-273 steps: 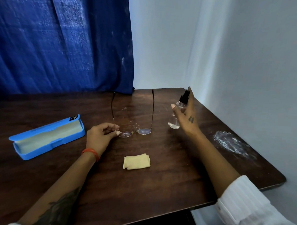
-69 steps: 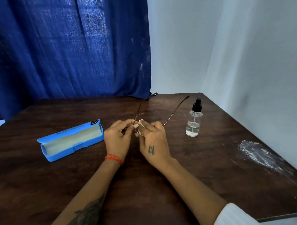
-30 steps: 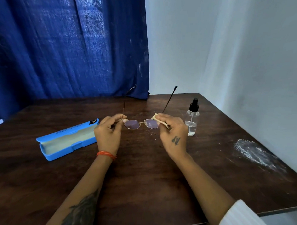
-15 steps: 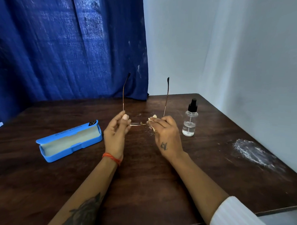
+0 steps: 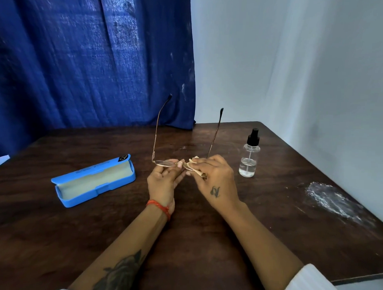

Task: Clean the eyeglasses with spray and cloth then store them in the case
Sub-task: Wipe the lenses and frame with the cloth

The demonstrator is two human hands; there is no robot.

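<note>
A big blue curtain (image 5: 91, 59) fills the upper left. A white wall (image 5: 297, 61) is at right. A dark brown table (image 5: 204, 243) sits below.

one eyeglasses (image 5: 165, 163), cloth (image 5: 195, 168), bottle (image 5: 248, 155), case (image 5: 93, 180)

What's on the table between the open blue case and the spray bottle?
In the head view, both hands, left hand and right hand, holding the eyeglasses and cloth.

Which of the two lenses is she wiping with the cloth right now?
The lens nearer the spray bottle: the right hand presses the yellow cloth over it. The other lens, beside the left hand, is bare.
</note>
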